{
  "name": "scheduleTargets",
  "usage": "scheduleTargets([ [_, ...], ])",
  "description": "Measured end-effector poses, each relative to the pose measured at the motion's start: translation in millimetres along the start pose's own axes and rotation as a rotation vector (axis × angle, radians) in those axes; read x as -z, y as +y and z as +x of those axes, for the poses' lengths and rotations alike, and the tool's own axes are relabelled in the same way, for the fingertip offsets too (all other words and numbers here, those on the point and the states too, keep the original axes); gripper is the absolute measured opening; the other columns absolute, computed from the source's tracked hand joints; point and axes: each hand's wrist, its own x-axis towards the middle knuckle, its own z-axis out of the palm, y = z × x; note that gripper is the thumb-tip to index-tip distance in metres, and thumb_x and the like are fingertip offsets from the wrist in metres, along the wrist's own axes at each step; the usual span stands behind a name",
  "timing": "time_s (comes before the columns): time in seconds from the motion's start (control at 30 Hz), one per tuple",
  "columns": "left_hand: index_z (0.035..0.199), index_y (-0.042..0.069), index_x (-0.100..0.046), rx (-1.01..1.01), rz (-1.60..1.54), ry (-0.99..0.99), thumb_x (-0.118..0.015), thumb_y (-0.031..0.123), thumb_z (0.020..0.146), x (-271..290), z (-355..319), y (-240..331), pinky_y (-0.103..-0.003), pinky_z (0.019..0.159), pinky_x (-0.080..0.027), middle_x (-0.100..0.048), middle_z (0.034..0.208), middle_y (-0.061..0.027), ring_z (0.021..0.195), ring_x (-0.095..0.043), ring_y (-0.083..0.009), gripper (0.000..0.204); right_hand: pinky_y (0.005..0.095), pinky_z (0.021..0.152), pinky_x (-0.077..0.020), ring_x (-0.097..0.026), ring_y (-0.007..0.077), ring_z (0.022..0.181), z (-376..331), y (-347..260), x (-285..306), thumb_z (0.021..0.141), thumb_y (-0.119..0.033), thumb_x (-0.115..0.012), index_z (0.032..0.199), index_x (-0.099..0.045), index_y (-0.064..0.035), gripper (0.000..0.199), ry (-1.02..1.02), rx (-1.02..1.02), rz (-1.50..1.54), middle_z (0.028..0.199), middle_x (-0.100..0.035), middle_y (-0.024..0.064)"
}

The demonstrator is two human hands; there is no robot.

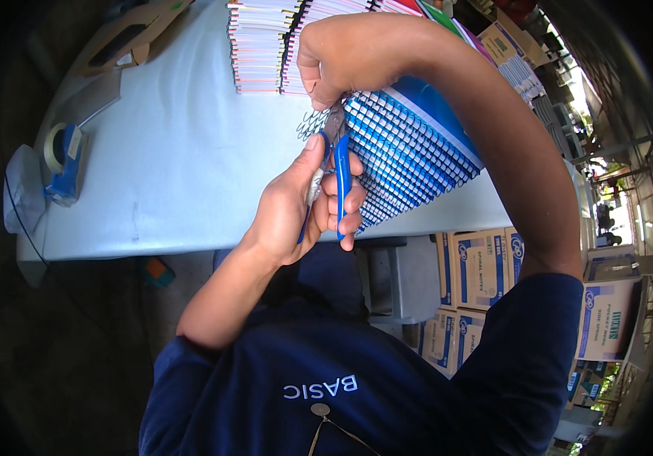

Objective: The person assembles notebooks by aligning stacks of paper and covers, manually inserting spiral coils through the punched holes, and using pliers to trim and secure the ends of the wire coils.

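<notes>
My left hand grips a pair of blue-handled pliers, its fingers wrapped round the handles. Something whitish is on one handle. The metal jaws are at the upper corner of a fanned stack of spiral-bound notebooks with blue covers and dark wire coils. Beside the jaws, loose ends of spiral wire stick out to the left. From the right, my right arm arches over the stack. My right hand is closed, thumb and fingertips pinched at the wire just above the jaws; the exact contact is partly hidden.
Thick stacks of notebooks stand at the table's far side. On the left lie a blue tape dispenser, a clear sheet and a piece of cardboard. Cartons are piled below the table's right side, near a grey stool.
</notes>
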Motion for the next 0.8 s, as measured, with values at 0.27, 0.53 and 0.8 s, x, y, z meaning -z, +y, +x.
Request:
scheduleTargets([
  [0.27,0.122,0.0,-0.045,0.061,0.284,0.336,-0.018,0.052,0.097,-34,1,-10,-0.049,0.084,-0.05,-0.061,0.096,-0.0189,0.098,-0.061,-0.0384,0.064,0.0326,0.062,-0.048,-0.064,0.0206,0.069,8,3,-5,0.07,-0.014,-0.07,0.084,-0.069,-0.0012,0.019,-0.031,0.03,-0.051,0.075,-0.067,0.0123],
  [0.53,0.107,0.004,-0.048,0.031,0.275,0.321,-0.022,0.052,0.097,-27,3,-4,-0.038,0.059,-0.054,-0.049,0.072,-0.008,0.058,-0.051,-0.0191,0.056,0.0332,0.06,-0.0476,-0.063,0.0205,0.068,5,1,-4,0.068,-0.014,-0.071,0.083,-0.07,-0.0016,0.019,-0.026,0.023,-0.015,0.074,-0.068,0.0106],
  [0.8,0.121,0.001,-0.046,0.044,0.285,0.309,-0.019,0.053,0.096,-26,-1,-11,-0.05,0.086,-0.049,-0.063,0.098,-0.0193,0.101,-0.061,-0.0373,0.063,0.0285,0.063,-0.0495,-0.066,0.0205,0.072,17,0,-10,0.072,-0.01,-0.069,0.092,-0.068,0.0019,0.024,-0.144,0.012,0.001,0.079,-0.068,0.0152],
])
